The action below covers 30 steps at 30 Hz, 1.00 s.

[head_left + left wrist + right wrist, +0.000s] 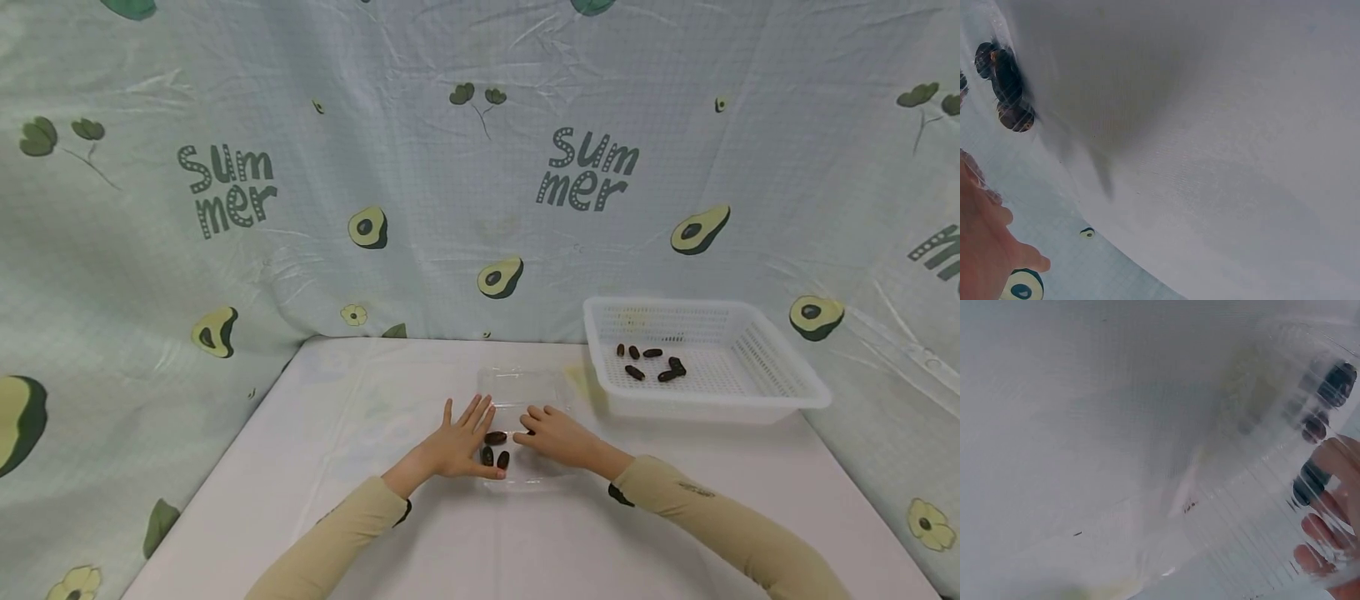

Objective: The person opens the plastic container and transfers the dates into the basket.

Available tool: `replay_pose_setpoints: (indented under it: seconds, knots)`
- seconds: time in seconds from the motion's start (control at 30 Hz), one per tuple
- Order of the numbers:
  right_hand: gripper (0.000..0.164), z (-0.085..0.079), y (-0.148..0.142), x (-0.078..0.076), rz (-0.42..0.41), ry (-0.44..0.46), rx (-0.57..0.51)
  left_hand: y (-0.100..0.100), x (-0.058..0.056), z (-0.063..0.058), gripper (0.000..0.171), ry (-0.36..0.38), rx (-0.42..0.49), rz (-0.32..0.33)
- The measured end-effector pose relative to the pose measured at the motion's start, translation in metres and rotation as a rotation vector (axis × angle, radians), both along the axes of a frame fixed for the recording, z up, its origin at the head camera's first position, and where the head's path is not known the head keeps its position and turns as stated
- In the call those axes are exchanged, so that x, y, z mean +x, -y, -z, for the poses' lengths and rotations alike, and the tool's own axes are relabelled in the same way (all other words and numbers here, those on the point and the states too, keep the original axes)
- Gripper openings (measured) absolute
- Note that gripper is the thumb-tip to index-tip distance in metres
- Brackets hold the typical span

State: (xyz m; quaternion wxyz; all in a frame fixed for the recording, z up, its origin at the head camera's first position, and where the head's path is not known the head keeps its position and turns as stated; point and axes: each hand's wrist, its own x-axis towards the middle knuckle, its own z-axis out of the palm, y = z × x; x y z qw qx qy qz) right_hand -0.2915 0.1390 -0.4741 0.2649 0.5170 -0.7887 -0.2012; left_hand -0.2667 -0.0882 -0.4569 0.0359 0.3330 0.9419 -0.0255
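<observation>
A clear plastic clamshell box lies on the table, its lid folded back towards the wall. Inside its left part are several dark brown dates. My left hand is at the box's left side, with its fingers spread and nothing held. Reaching into the box from the right, my right hand has curled fingers. The right wrist view shows a date pinched by that hand, seen through the ribbed clear wall. Other dates appear through the plastic in the left wrist view.
Behind and to the right stands a white perforated basket with several loose dates on its bottom. A hanging cloth printed with avocados closes off the back and sides of the white table.
</observation>
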Motion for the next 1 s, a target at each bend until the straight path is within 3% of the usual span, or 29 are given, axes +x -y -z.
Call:
replay_pose_setpoints:
  seconds: [0.33, 0.67, 1.0]
  knots:
    - [0.026, -0.028, -0.019, 0.003, -0.024, -0.083, -0.100, -0.001, 0.000, 0.000, 0.103, 0.018, 0.003, -0.011]
    - [0.027, -0.072, -0.052, 0.007, 0.008, -0.078, -0.129, 0.000, -0.002, 0.001, 0.102, 0.017, 0.013, 0.004]
    - [0.035, -0.101, -0.100, -0.003, 0.045, -0.118, -0.217, 0.002, -0.001, 0.001, 0.106, 0.027, 0.062, 0.034]
